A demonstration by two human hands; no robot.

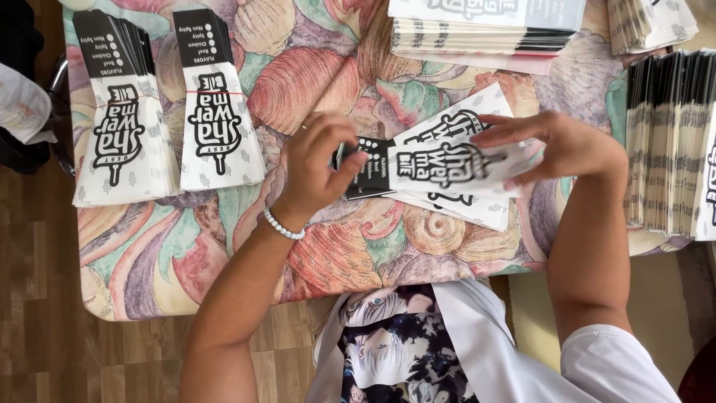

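My left hand (317,164) pinches the black end of a paper sleeve (440,168), thumb and fingers closed on it, a bead bracelet (283,225) at the wrist. My right hand (556,145) lies half open over the sleeve's white end, fingers spread and pressing it flat. The sleeve is at the middle of the worktop (224,246), on top of a few loose sleeves (477,209) fanned under it.

To do this well, I judge I should keep the black end pinned, square the edges against the sleeves beneath, and slide my right fingers along so the paper lies flat without creasing.

Further out, two banded bundles stand at far left: the left bundle (123,112) and, just beside it, one with a red band (216,104). A flat stack (485,33) lies at the top, and an upright row (667,142) of sleeves packs the right edge. I see no box or tray; the sleeves look empty and flat, though I cannot see inside them.
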